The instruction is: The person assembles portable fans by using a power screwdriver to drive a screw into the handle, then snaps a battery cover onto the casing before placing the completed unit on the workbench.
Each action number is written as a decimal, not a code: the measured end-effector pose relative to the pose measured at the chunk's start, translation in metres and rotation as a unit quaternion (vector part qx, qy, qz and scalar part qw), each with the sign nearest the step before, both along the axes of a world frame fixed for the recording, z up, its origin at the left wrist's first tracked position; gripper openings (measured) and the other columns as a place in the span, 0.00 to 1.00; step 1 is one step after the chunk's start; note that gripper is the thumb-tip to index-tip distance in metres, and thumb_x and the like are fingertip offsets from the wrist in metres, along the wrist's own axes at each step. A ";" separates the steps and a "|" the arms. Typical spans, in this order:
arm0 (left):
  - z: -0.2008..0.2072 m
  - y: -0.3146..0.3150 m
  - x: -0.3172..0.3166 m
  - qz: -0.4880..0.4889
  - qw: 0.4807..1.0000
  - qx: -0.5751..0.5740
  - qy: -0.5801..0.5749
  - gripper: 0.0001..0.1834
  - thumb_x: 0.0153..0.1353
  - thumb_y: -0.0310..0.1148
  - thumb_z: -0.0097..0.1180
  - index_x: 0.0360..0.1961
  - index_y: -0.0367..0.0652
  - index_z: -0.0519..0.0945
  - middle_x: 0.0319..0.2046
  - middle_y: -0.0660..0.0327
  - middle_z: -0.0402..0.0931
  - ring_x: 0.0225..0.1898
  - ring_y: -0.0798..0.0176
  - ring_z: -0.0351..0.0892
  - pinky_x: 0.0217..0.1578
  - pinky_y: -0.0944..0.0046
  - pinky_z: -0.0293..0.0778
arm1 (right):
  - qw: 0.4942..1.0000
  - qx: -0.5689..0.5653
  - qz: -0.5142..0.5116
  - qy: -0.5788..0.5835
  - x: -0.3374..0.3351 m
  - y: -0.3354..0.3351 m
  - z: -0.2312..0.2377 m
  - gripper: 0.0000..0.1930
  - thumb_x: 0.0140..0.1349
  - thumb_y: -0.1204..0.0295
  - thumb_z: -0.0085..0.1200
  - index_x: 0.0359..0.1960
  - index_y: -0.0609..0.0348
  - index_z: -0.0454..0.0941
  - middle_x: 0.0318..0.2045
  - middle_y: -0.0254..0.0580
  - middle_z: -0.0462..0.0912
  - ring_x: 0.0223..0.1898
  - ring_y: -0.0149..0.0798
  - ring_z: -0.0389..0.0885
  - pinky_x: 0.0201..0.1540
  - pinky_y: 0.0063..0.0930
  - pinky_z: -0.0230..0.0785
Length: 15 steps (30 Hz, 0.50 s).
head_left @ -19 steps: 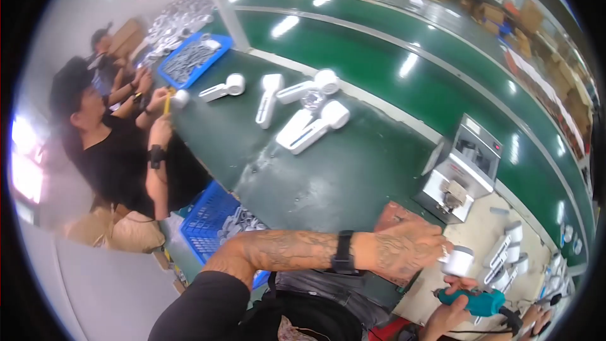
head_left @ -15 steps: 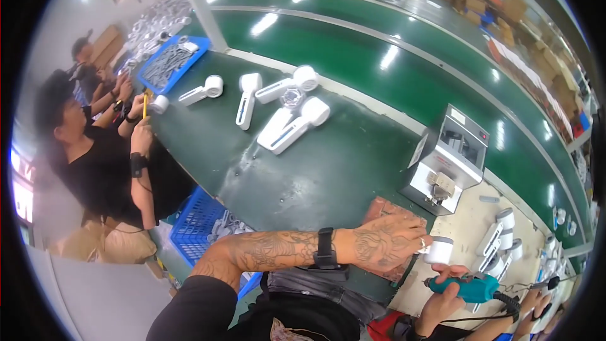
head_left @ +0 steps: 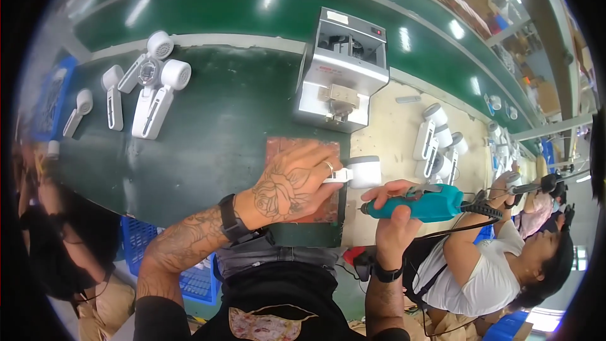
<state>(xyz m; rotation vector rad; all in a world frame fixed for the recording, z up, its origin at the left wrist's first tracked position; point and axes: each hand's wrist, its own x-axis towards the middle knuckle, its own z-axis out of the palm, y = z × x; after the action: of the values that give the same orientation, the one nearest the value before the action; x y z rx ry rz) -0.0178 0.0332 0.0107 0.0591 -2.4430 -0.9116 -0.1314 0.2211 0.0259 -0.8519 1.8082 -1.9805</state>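
Note:
My left hand (head_left: 295, 180) is closed over the handle of a white handheld fan (head_left: 365, 172), which lies on its side. Most of that handle is hidden under my fingers; the round head sticks out to the right. Beneath my hand is a worn reddish-brown pad (head_left: 276, 149). My right hand (head_left: 396, 221) grips a teal electric screwdriver (head_left: 424, 204) held about level. Its tip points left, just below the fan's head and apart from it. A black coiled cord runs from its back end.
A grey machine box (head_left: 344, 63) stands beyond the pad. White fans lie at the far left (head_left: 151, 110) and on the pale board to the right (head_left: 424, 142). Co-workers sit on both sides, one in a white shirt (head_left: 480, 265). A blue crate (head_left: 136, 240) is below the table edge.
My view has swung to the right, so the machine box and both hands appear further left. More of the co-worker at right shows. The fan and screwdriver are still in my hands.

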 end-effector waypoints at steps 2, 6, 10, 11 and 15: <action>-0.003 0.001 -0.003 -0.005 1.000 -0.002 0.014 0.14 0.56 0.32 0.66 0.42 0.39 0.80 0.45 0.52 0.78 0.43 0.47 0.78 0.44 0.53 0.77 | 0.999 -0.023 -0.010 -0.028 0.005 -0.001 0.012 0.39 0.60 0.35 0.59 0.48 0.65 0.71 0.24 0.38 0.74 0.29 0.40 0.80 0.33 0.31 0.71; 0.008 -0.012 0.001 -0.014 0.999 0.034 -0.020 0.12 0.56 0.33 0.67 0.40 0.40 0.80 0.39 0.56 0.76 0.39 0.49 0.75 0.41 0.52 0.74 | 0.997 -0.068 0.014 -0.045 0.007 -0.022 0.043 0.39 0.61 0.34 0.57 0.49 0.64 0.71 0.23 0.37 0.72 0.25 0.36 0.74 0.31 0.30 0.68; -0.017 -0.026 -0.012 -0.032 0.999 0.014 0.036 0.13 0.59 0.36 0.66 0.42 0.42 0.82 0.41 0.56 0.76 0.42 0.50 0.74 0.46 0.54 0.72 | 0.990 -0.140 0.026 0.019 -0.013 -0.050 0.053 0.36 0.65 0.37 0.54 0.51 0.63 0.70 0.23 0.36 0.70 0.24 0.34 0.70 0.29 0.28 0.64; -0.022 -0.026 -0.015 -0.038 0.998 -0.014 0.046 0.14 0.60 0.38 0.66 0.43 0.43 0.82 0.42 0.57 0.76 0.44 0.51 0.73 0.47 0.55 0.72 | 0.988 -0.146 0.033 0.035 -0.020 -0.057 0.054 0.36 0.65 0.37 0.54 0.51 0.63 0.70 0.23 0.35 0.69 0.24 0.33 0.70 0.29 0.28 0.63; -0.013 -0.023 -0.002 -0.038 0.999 -0.028 -0.016 0.20 0.63 0.44 0.63 0.50 0.44 0.83 0.45 0.58 0.76 0.47 0.54 0.73 0.50 0.55 0.71 | 0.984 -0.161 0.039 0.060 -0.028 -0.089 0.059 0.35 0.66 0.38 0.54 0.50 0.64 0.70 0.23 0.35 0.68 0.24 0.33 0.69 0.28 0.28 0.62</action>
<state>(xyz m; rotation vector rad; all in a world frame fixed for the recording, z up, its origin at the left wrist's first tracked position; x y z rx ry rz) -0.0195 0.0099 -0.0022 -0.0396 -2.5141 -0.8793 -0.1590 0.1317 0.0853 -1.1417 1.5089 -2.2485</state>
